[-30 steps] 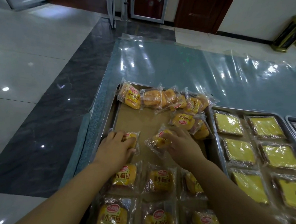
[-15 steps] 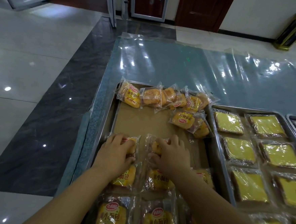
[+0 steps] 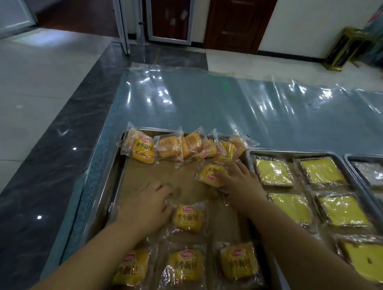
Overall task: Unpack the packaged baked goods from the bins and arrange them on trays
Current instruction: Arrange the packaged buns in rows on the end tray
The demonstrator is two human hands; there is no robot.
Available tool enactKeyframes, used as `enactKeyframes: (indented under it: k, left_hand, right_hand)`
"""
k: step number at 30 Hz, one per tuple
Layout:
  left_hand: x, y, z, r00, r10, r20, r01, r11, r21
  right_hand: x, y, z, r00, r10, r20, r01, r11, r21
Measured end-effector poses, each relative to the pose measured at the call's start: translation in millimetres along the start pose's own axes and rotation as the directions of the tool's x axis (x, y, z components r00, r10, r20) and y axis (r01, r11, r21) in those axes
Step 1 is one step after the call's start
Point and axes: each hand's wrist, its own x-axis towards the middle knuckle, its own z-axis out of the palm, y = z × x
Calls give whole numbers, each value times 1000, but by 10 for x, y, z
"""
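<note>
A metal tray [image 3: 115,184] lined with brown paper holds small yellow packaged breads. Several lie in neat rows near me, one [image 3: 188,217] in the middle. A loose heap [image 3: 181,147] lies along the tray's far edge. My left hand [image 3: 146,204] lies flat over a package at the tray's left, hiding it, just left of the middle bread. My right hand [image 3: 240,182] reaches to a loose package [image 3: 210,174] below the heap, fingers on its right end; whether they curl round it is hidden.
A second tray [image 3: 252,152] of wrapped yellow cake slices [image 3: 272,172] sits right beside the first. A third tray [image 3: 349,159] shows at the far right. Shiny plastic sheeting [image 3: 234,107] covers the table beyond. The table's left edge drops to a dark tiled floor [image 3: 36,179].
My right hand left the bread it set down in the row and moved up and right to a loose package by the heap. My left hand stayed on its package.
</note>
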Motion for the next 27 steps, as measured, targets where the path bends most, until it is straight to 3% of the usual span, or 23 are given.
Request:
enactKeyframes:
  k: [3,5,12,15,18,20,22,25,27]
  left_hand:
    - [143,74,58,1000,28,0,-28,999,-22]
    - [237,77,87,999,45,-29,-46,999,-21]
    - [828,-96,-57,979,35,-203,-28,999,37]
    - [1072,-180,-90,986,-11,-165,20,998,51]
    - [1217,-206,-29,994,-42,-98,50,996,79]
    - [1259,-201,15,991,-58,-123,67,995,70]
    - [1279,-199,36,985,-68,-158,76,996,47]
    - [1262,-202,5,981,-66,-184,64,998,-14]
    - [1201,-191,-47,976,-44,-213,27,996,-82]
  right_hand:
    - [41,33,-4,1000,6,7,-5,999,-50]
    - [47,17,-18,997,18,-76,-20,999,-35]
    - [-91,-78,-284,868,177,-464,-39,956,291]
    - [-158,-74,-405,832,203,-516,-20,941,339]
    - [-246,-84,-493,845,97,-526,51,965,259]
    - [-286,-106,-545,874,38,-484,51,984,169]
    - [-301,-200,-543,949,31,-313,-6,997,82]
    - [-276,-350,-392,991,124,46,-131,968,212]
    - [-275,-423,-297,978,107,177,-155,945,288]
